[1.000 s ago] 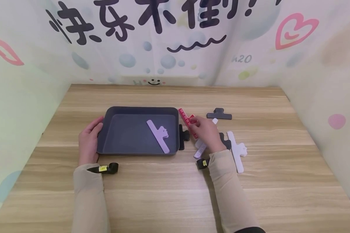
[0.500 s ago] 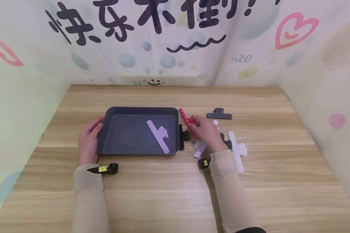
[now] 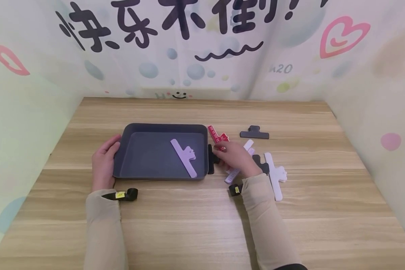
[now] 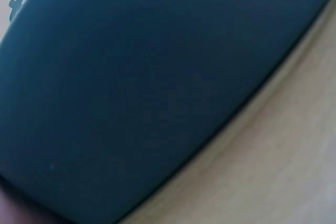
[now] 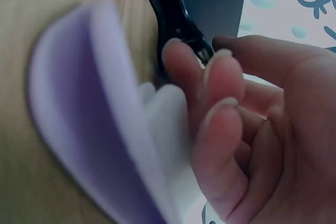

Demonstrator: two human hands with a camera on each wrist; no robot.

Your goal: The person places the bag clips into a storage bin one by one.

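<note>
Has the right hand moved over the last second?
Yes: judged against the tray in the head view, the right hand has moved toward the person and slightly left, from the red clip to the black clip beside the tray.

My left sleeve (image 3: 104, 228) and right sleeve (image 3: 270, 225): beige, long. Black wrist straps (image 3: 132, 194), each yellow-labelled. Black band (image 3: 291, 267) farther up the right.
</note>
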